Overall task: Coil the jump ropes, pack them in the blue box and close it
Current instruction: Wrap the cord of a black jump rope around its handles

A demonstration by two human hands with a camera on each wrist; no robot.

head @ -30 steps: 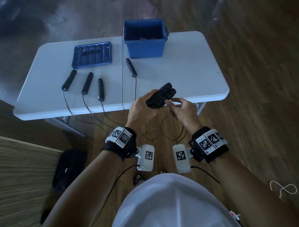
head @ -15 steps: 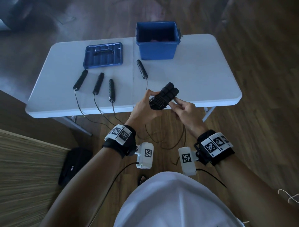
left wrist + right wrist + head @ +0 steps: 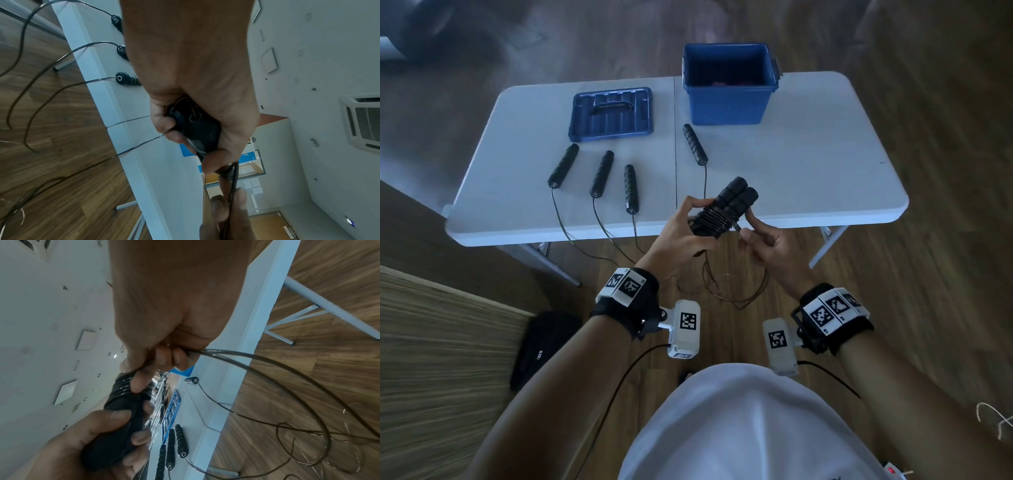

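On wood floor [image 3: 928,102], white table [image 3: 808,164]; both hands' grip clamps 2 rope handles [image 3: 726,209].

dim, bluish light throughout; head view bends at its edges, floor smeared with motion blur; both wrist views strongly warped, hands soft and blurred up close.

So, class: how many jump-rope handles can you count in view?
6: four lie on the table at and; two are gripped together in the left hand.
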